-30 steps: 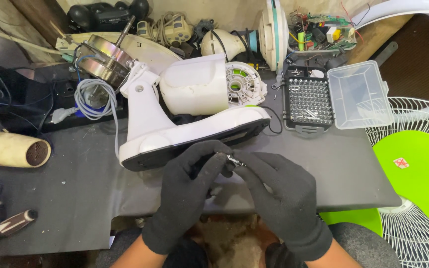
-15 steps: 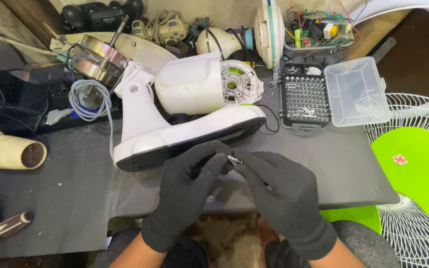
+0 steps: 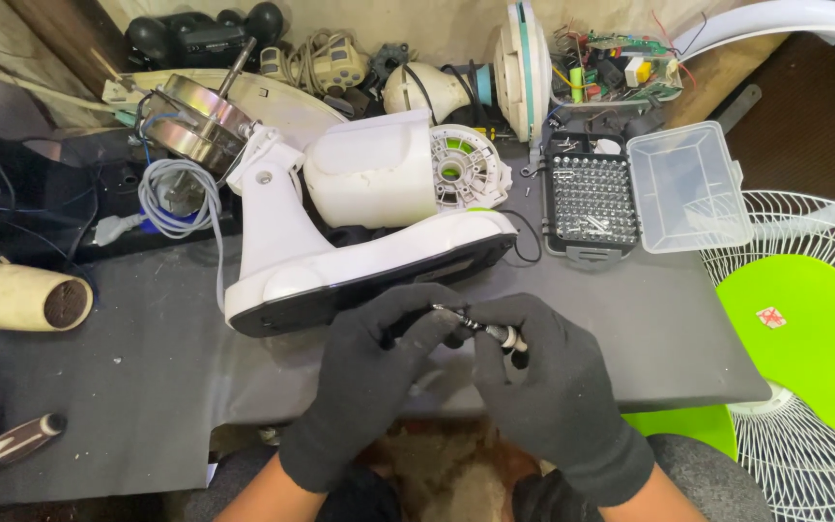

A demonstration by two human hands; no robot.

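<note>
Both my hands wear black gloves and meet at the near edge of the dark work table [image 3: 128, 387]. My right hand [image 3: 553, 387] grips a small screwdriver [image 3: 485, 330] by its black and silver handle. My left hand [image 3: 369, 372] pinches the thin metal tip end of the same screwdriver. Just beyond my fingers lies a white fan base and stand [image 3: 340, 271] tipped on its side, with the white motor housing [image 3: 379, 179] above it.
An open case of screwdriver bits [image 3: 587, 198] with a clear lid [image 3: 688, 188] sits at the right rear. A fan grille with green blades [image 3: 814, 338] stands at the right. A grey cable coil [image 3: 181, 198], a bare motor [image 3: 195, 121] and a cream tube [image 3: 21, 295] lie left.
My hands stay together on the screwdriver with only slight finger shifts. The view has drifted a little, nothing else on the table moved.
</note>
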